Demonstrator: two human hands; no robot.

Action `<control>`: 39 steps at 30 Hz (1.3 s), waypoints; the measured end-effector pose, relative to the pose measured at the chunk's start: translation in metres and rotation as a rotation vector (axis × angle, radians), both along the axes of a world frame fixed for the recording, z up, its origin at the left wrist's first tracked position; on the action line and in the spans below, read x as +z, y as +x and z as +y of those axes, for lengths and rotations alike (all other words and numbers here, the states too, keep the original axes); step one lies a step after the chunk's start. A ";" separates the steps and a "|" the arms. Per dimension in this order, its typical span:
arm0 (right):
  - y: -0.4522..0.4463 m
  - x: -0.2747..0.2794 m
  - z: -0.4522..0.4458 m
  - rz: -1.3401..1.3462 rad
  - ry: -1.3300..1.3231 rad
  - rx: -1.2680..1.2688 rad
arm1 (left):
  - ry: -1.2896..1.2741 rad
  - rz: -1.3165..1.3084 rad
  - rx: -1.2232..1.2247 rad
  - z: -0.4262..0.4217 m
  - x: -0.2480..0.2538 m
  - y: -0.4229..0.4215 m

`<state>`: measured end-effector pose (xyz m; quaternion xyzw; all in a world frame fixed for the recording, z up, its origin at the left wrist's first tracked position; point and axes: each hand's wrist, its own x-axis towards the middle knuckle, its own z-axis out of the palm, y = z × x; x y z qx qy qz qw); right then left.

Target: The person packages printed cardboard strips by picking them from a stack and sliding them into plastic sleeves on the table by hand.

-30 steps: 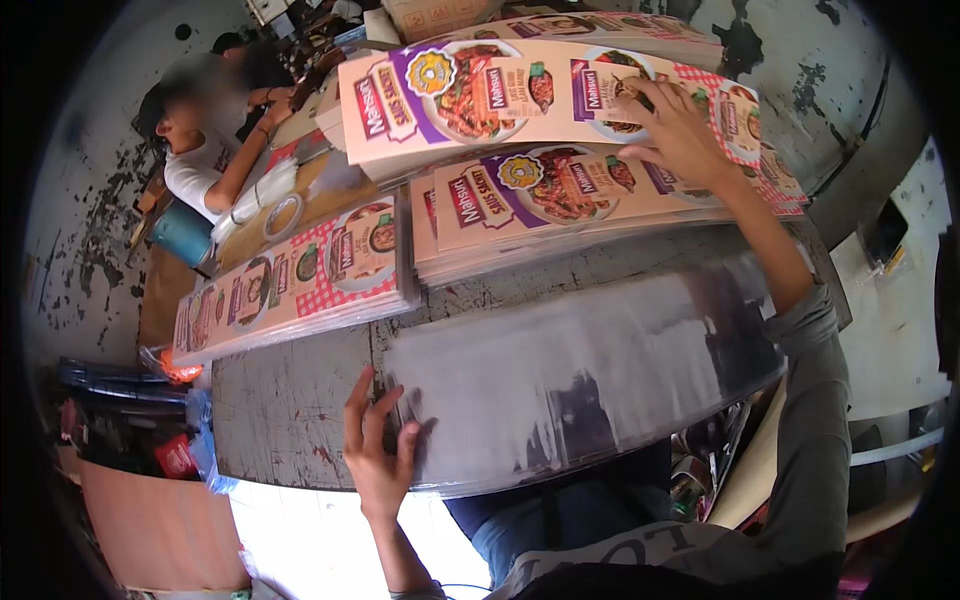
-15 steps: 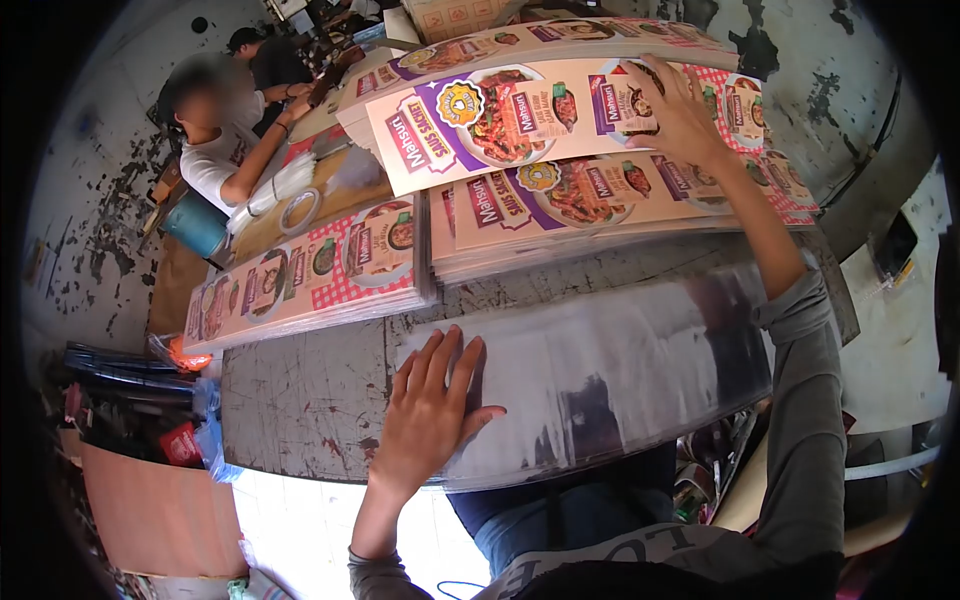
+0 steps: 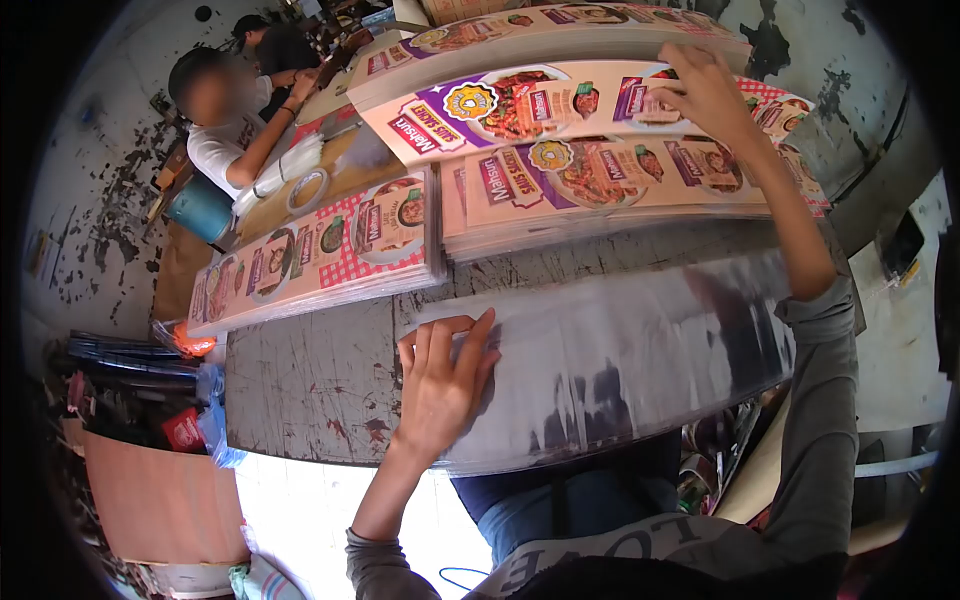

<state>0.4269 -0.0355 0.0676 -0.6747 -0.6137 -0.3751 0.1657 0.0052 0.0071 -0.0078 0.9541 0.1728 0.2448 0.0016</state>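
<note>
My left hand rests at the left end of a stack of clear plastic sleeves, its fingers bent inward at the plastic. Whether a single layer is pinched there is hard to see. Farther back, my right hand grips a long printed Mahsun sauce-sachet sheet near its right part, thumb over the printed face. The sheet bows and stands tilted above a stack of matching printed sheets. Another pile of these sheets lies behind it.
On the left of the worn grey table sits a wrapped stack of printed sheets. Beyond are a tape roll, a blue-green bucket and a seated person, with another person behind. Orange plastic hangs near the table's left corner.
My left hand's fingers have curled from lying flat on the plastic. My right hand has shifted slightly right with the printed sheet, which now bows more. The whole view has moved a little.
</note>
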 end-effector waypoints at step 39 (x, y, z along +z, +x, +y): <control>-0.156 -0.013 -0.012 0.647 -0.347 0.393 | -0.084 -0.415 0.280 0.002 -0.009 -0.019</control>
